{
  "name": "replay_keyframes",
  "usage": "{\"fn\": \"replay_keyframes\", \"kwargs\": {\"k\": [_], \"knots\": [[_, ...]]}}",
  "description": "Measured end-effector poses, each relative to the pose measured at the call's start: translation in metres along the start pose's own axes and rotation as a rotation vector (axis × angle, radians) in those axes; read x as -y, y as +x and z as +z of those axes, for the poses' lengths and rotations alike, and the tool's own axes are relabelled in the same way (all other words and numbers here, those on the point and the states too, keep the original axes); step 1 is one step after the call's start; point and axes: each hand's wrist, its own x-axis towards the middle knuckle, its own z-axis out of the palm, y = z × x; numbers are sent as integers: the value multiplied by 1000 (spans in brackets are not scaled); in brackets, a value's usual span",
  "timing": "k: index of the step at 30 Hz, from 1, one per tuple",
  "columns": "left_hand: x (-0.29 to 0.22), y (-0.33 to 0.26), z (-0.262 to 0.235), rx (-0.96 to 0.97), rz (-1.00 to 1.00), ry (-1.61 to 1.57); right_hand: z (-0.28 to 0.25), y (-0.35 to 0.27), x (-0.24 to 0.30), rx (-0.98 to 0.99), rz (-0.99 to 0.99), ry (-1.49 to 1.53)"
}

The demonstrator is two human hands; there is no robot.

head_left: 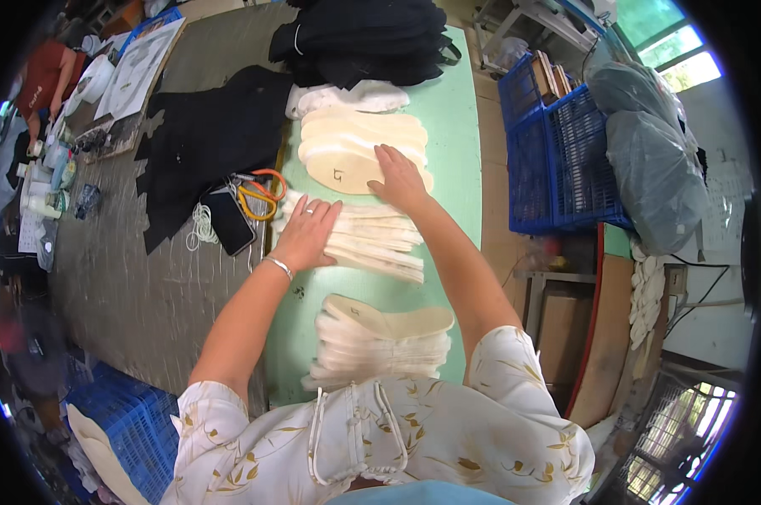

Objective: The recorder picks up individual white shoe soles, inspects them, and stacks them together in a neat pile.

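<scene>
Closest to the camera is the person's own chest, in a white blouse with a gold leaf print (372,438), and both bare forearms reach up and away from it over a pale green work surface (456,118).

Just beyond the blouse sits a near stack of cream insoles (385,345), fanned flat, with their long axis running left to right.

Going left to right across the middle: a grey tabletop (128,278) holds black fabric (204,135), a dark phone (226,220) and orange-handled scissors (258,195) (these lie just beside the left hand, at the edge of the green surface). Next comes the left hand (306,236), with a bracelet at the wrist, lying palm down with its fingers spread, pressing on the left end of the middle stack of insoles (376,240). It grips nothing. This stack also runs left to right, so it stretches from under the left hand toward the right forearm.

The right hand (400,178) lies flat and open too, a little further out, resting on the near edge of the far pile of insoles (364,143). That pile lies directly beyond its fingertips, so the right hand is the nearer one to it.

Far right stand blue plastic crates (553,160) and grey bags (650,151).
</scene>
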Motion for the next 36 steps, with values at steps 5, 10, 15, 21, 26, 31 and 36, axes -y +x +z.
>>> {"fn": "replay_keyframes", "kwargs": {"k": [5, 10, 15, 21, 26, 31, 36], "knots": [[2, -3, 2, 10, -28, -67, 12, 15, 4, 13, 9, -266], [0, 5, -9, 32, 31, -3, 21, -15, 2, 202, -293, 165], [0, 15, -14, 133, 82, 66, -6, 1, 5, 577, -259, 248], [-4, 24, -6, 185, 118, 112, 4, 68, -31, -69, 13, -100], [-9, 11, -7, 211, 12, 57, 11, 72, -20, 129, -25, -216], [-17, 13, 0, 246, -36, -30, 13, 17, -9, 471, -136, 29], [-33, 11, -17, 224, 149, 133, -19, -8, 20, 799, -173, 26]]}}
